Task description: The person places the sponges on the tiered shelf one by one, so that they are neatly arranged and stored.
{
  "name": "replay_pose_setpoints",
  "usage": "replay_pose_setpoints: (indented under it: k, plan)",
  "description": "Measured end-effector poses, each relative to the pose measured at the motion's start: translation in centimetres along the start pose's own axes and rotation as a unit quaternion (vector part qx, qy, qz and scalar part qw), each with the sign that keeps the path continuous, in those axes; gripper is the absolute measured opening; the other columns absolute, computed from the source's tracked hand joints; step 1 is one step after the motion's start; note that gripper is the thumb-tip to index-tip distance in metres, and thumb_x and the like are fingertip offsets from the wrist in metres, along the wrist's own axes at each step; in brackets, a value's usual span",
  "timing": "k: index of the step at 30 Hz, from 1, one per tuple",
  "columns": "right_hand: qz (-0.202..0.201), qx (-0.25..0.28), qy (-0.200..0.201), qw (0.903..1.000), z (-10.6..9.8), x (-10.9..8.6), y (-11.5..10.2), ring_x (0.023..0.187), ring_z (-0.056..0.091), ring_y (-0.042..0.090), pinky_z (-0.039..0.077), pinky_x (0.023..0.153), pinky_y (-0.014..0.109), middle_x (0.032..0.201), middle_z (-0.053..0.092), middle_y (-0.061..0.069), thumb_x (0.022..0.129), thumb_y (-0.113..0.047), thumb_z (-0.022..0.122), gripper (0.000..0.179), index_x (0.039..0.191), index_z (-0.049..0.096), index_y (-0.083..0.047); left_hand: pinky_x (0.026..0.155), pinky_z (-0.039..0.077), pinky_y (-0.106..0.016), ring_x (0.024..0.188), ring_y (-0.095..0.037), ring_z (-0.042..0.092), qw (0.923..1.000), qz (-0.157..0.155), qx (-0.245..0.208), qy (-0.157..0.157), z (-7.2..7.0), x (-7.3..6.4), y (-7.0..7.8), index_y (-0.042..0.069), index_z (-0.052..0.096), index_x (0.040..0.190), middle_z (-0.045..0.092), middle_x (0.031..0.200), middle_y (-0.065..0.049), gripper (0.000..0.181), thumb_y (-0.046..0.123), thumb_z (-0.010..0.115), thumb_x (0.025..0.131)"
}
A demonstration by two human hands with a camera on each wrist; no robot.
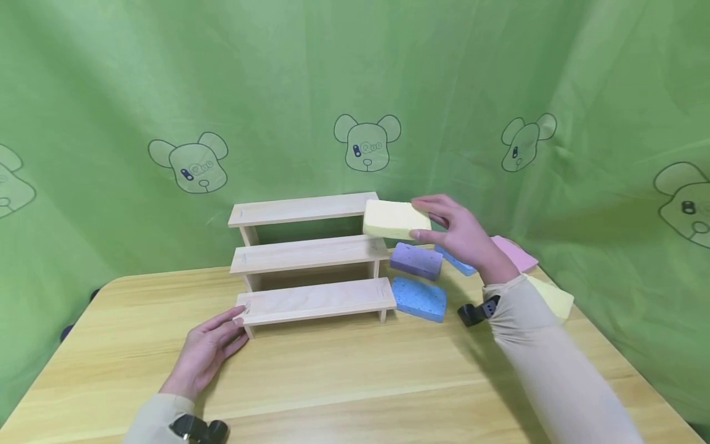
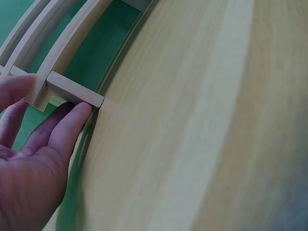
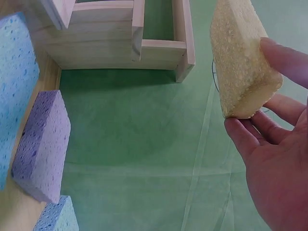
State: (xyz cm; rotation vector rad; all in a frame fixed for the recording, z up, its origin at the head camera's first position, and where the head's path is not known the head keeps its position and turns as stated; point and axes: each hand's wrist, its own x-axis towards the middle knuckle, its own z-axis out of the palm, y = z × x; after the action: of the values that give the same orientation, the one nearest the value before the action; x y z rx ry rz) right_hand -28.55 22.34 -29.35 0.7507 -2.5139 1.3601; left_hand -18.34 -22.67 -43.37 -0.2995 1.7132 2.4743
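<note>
A pale yellow sponge (image 1: 396, 219) is pinched at its right end by my right hand (image 1: 452, 228), between thumb and fingers. It hangs in the air at the right end of a three-step wooden shelf (image 1: 316, 299), overlapping the upper steps in the head view. In the right wrist view the same sponge (image 3: 243, 62) shows its porous face. My left hand (image 1: 211, 348) holds the front left corner of the shelf's lowest step. Seen from the left wrist, the thumb lies at the board's edge and the fingertips are against the short leg (image 2: 74, 89).
Right of the shelf lie a blue sponge (image 1: 420, 299) and a purple sponge (image 1: 416, 260). Behind the right arm are another blue sponge (image 1: 457, 262), a pink sponge (image 1: 514, 253) and a second yellow sponge (image 1: 551, 297). A green curtain (image 1: 288, 92) hangs behind the wooden table (image 1: 333, 382).
</note>
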Motion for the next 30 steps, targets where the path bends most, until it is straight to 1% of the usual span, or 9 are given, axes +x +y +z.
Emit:
replay_pose_setpoints:
  k: [8, 12, 17, 24, 26, 30]
  plan:
    - [-0.024, -0.021, -0.013, 0.9994, 0.5, 1.2, -0.2, 0.131, 0.042, 0.029, 0.029, 0.117, 0.039, 0.139, 0.048, 0.008, 0.085, -0.015, 0.079, 0.061, 0.137, 0.053, 0.001, 0.102, 0.049, -0.037, 0.111, -0.020, 0.062, 1.0000, 0.002, 0.004, -0.002, 0.0, 0.0, 0.0, 0.002, 0.058, 0.132, 0.032, 0.152, -0.020, 0.039, 0.001, 0.064, 0.093]
    - [-0.029, -0.025, -0.015, 0.9992, 0.7, 1.6, -0.3, 0.131, 0.042, 0.027, 0.029, 0.117, 0.038, 0.138, 0.048, 0.005, 0.085, -0.017, 0.079, 0.061, 0.138, 0.053, -0.001, 0.101, 0.049, -0.038, 0.111, -0.021, 0.062, 1.0000, 0.005, 0.004, -0.005, 0.0, 0.0, 0.0, -0.001, 0.055, 0.133, 0.033, 0.150, -0.020, 0.041, 0.002, 0.064, 0.093]
    - [-0.028, -0.013, -0.023, 0.9993, 1.2, 2.1, -0.7, 0.132, 0.042, 0.026, 0.028, 0.117, 0.037, 0.138, 0.048, 0.004, 0.084, -0.019, 0.079, 0.063, 0.138, 0.053, -0.001, 0.101, 0.049, -0.038, 0.111, -0.021, 0.062, 1.0000, 0.005, 0.003, -0.004, 0.0, 0.0, -0.1, 0.000, 0.057, 0.132, 0.035, 0.150, -0.020, 0.040, 0.002, 0.065, 0.092]
    - [-0.029, -0.010, -0.034, 0.9989, 2.1, 3.3, -1.4, 0.131, 0.043, 0.024, 0.030, 0.116, 0.034, 0.138, 0.049, 0.001, 0.084, -0.023, 0.080, 0.063, 0.138, 0.053, -0.004, 0.101, 0.050, -0.038, 0.110, -0.021, 0.063, 1.0000, 0.005, 0.001, 0.002, -0.1, 0.1, -0.2, 0.006, 0.065, 0.124, 0.035, 0.149, -0.020, 0.032, 0.001, 0.065, 0.092]
    - [-0.031, -0.004, -0.038, 0.9988, 2.5, 3.7, -1.8, 0.131, 0.044, 0.024, 0.030, 0.116, 0.033, 0.138, 0.049, 0.002, 0.084, -0.023, 0.080, 0.063, 0.138, 0.053, -0.004, 0.100, 0.050, -0.038, 0.109, -0.021, 0.063, 1.0000, 0.006, 0.005, 0.004, -0.1, 0.1, -0.2, 0.006, 0.065, 0.124, 0.035, 0.149, -0.021, 0.032, 0.001, 0.065, 0.092]
    - [-0.027, -0.012, -0.045, 0.9986, 3.1, 4.4, -2.4, 0.130, 0.045, 0.024, 0.033, 0.115, 0.035, 0.138, 0.048, 0.000, 0.083, -0.028, 0.080, 0.065, 0.138, 0.053, -0.006, 0.099, 0.051, -0.039, 0.109, -0.021, 0.064, 1.0000, 0.005, 0.004, 0.007, 0.0, 0.1, -0.3, 0.005, 0.066, 0.123, 0.036, 0.149, -0.021, 0.032, 0.000, 0.065, 0.091]
